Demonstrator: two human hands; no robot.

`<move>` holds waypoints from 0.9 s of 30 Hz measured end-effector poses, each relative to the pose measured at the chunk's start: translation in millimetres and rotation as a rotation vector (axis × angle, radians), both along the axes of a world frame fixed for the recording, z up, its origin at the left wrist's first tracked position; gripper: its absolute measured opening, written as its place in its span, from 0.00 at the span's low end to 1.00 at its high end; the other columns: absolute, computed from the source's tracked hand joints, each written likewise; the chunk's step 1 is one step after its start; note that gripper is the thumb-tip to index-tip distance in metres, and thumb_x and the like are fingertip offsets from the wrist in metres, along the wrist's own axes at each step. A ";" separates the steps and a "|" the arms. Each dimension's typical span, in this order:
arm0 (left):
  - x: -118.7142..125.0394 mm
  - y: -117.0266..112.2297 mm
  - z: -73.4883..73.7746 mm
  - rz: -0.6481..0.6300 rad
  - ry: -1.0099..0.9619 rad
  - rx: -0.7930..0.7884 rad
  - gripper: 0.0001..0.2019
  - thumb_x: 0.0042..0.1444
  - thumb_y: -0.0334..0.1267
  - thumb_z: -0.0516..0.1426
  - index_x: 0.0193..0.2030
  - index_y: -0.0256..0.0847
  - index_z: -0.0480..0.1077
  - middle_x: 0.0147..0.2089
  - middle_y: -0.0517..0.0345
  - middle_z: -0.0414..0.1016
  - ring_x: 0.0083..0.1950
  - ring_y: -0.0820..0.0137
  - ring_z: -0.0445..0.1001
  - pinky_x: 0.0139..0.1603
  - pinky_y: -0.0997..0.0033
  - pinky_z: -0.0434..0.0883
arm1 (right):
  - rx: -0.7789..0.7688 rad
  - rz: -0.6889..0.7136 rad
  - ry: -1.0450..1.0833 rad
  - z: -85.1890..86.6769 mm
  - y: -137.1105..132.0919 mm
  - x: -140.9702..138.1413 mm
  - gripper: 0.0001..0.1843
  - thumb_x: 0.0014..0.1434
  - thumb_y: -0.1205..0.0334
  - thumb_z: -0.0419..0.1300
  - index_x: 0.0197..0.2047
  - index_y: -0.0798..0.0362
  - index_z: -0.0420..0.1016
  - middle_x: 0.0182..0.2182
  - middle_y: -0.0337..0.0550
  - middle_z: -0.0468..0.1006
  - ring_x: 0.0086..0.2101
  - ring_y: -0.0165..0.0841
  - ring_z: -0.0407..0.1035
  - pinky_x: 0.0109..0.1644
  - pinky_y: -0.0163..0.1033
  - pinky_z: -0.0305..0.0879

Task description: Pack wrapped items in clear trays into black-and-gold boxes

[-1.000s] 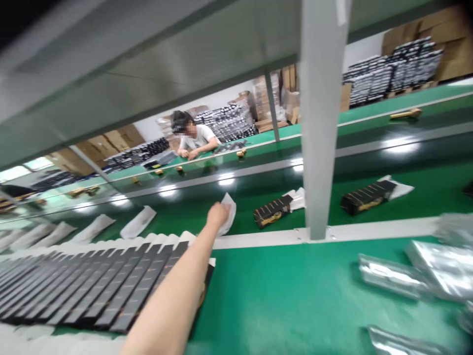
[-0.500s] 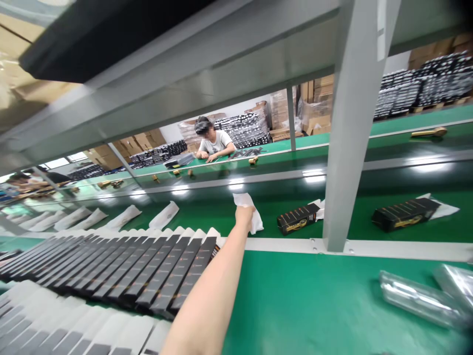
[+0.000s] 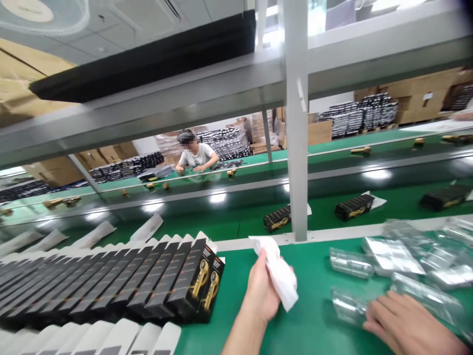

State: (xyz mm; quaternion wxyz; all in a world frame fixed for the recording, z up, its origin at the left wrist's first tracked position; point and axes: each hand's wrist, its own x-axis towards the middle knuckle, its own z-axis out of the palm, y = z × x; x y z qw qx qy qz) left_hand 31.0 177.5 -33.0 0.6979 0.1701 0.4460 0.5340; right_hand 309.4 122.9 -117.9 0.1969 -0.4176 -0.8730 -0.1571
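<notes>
My left hand (image 3: 263, 287) is closed around a white wrapped packet (image 3: 278, 271), holding it above the green tabletop; the wrapping hides what is inside. At the lower right, my right hand (image 3: 404, 320) has its fingers curled on the end of a clear plastic insert (image 3: 347, 306). More clear plastic inserts (image 3: 424, 291) lie around and behind that hand. Left of my left hand stands a row of black printed boxes (image 3: 192, 281) with white flaps raised.
Beyond the table edge, a green conveyor (image 3: 236, 217) carries white packets (image 3: 147, 228) and black boxes (image 3: 353, 206). A grey upright post (image 3: 298, 148) and an overhead beam (image 3: 185, 103) frame the view. Across the line sits a person (image 3: 197, 155).
My left hand has come back from the conveyor to above the tabletop with the white packet. My right hand has entered at the lower right among the plastic inserts. The view has shifted right.
</notes>
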 end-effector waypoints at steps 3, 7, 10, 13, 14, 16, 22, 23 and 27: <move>3.5 -27.8 -10.5 -0.075 -0.022 -0.061 0.18 0.57 0.51 0.55 0.38 0.35 0.64 0.27 0.55 0.68 0.24 0.70 0.69 0.23 0.72 0.66 | -0.071 0.045 0.006 6.6 -7.1 -3.1 0.03 0.60 0.64 0.57 0.36 0.50 0.65 0.28 0.36 0.66 0.28 0.31 0.64 0.33 0.35 0.58; 5.5 -43.8 -17.6 -0.058 -0.012 0.047 0.18 0.55 0.48 0.58 0.47 0.41 0.61 0.37 0.56 0.71 0.34 0.67 0.74 0.30 0.68 0.73 | -0.177 -0.029 0.022 22.1 -16.8 -10.4 0.10 0.58 0.74 0.52 0.39 0.49 0.66 0.31 0.38 0.68 0.32 0.30 0.66 0.35 0.32 0.63; 7.0 -48.2 -20.7 -0.123 0.043 0.075 0.21 0.54 0.56 0.56 0.43 0.40 0.61 0.33 0.58 0.69 0.22 0.74 0.67 0.19 0.76 0.64 | -0.191 -0.114 0.055 36.9 -18.5 -15.6 0.08 0.61 0.72 0.50 0.37 0.50 0.67 0.32 0.39 0.67 0.32 0.32 0.65 0.36 0.36 0.63; 9.1 -50.4 -23.9 -0.149 0.071 0.098 0.23 0.51 0.58 0.58 0.37 0.39 0.60 0.25 0.64 0.62 0.16 0.81 0.56 0.15 0.79 0.56 | -0.190 -0.141 0.088 50.9 -16.6 -15.5 0.08 0.65 0.62 0.52 0.33 0.51 0.68 0.30 0.39 0.67 0.30 0.33 0.65 0.33 0.38 0.63; 9.8 -50.9 -24.8 -0.132 0.064 0.094 0.22 0.51 0.56 0.59 0.38 0.39 0.60 0.26 0.65 0.61 0.17 0.81 0.56 0.17 0.80 0.57 | -0.187 -0.147 0.100 54.6 -15.6 -13.9 0.11 0.65 0.59 0.52 0.32 0.51 0.68 0.28 0.39 0.67 0.29 0.33 0.65 0.32 0.38 0.63; 10.9 -51.5 -25.7 -0.080 0.046 0.073 0.19 0.54 0.51 0.59 0.41 0.38 0.62 0.28 0.63 0.63 0.22 0.80 0.61 0.23 0.81 0.62 | -0.171 -0.168 0.125 59.2 -13.7 -9.2 0.14 0.66 0.54 0.50 0.33 0.50 0.69 0.29 0.39 0.69 0.30 0.33 0.66 0.32 0.38 0.65; 11.8 -53.9 -22.6 -0.071 -0.062 0.065 0.17 0.58 0.42 0.56 0.52 0.40 0.62 0.42 0.55 0.69 0.43 0.73 0.69 0.43 0.78 0.66 | -0.181 -0.152 0.092 53.3 -13.4 -3.9 0.12 0.68 0.53 0.48 0.38 0.48 0.68 0.31 0.37 0.70 0.32 0.30 0.67 0.34 0.35 0.65; 11.8 -54.8 -21.9 -0.079 -0.055 0.075 0.18 0.58 0.42 0.56 0.53 0.41 0.62 0.43 0.55 0.69 0.44 0.72 0.68 0.44 0.77 0.66 | -0.179 -0.152 0.081 51.0 -14.4 -5.0 0.12 0.67 0.53 0.49 0.38 0.49 0.68 0.31 0.37 0.69 0.32 0.30 0.66 0.34 0.37 0.64; 11.5 -57.6 -20.8 -0.094 -0.011 0.064 0.20 0.58 0.43 0.56 0.55 0.41 0.61 0.47 0.54 0.69 0.46 0.71 0.67 0.45 0.77 0.64 | -0.142 -0.114 0.044 43.1 -17.6 -7.1 0.11 0.67 0.59 0.47 0.36 0.51 0.67 0.30 0.41 0.65 0.30 0.34 0.63 0.34 0.41 0.57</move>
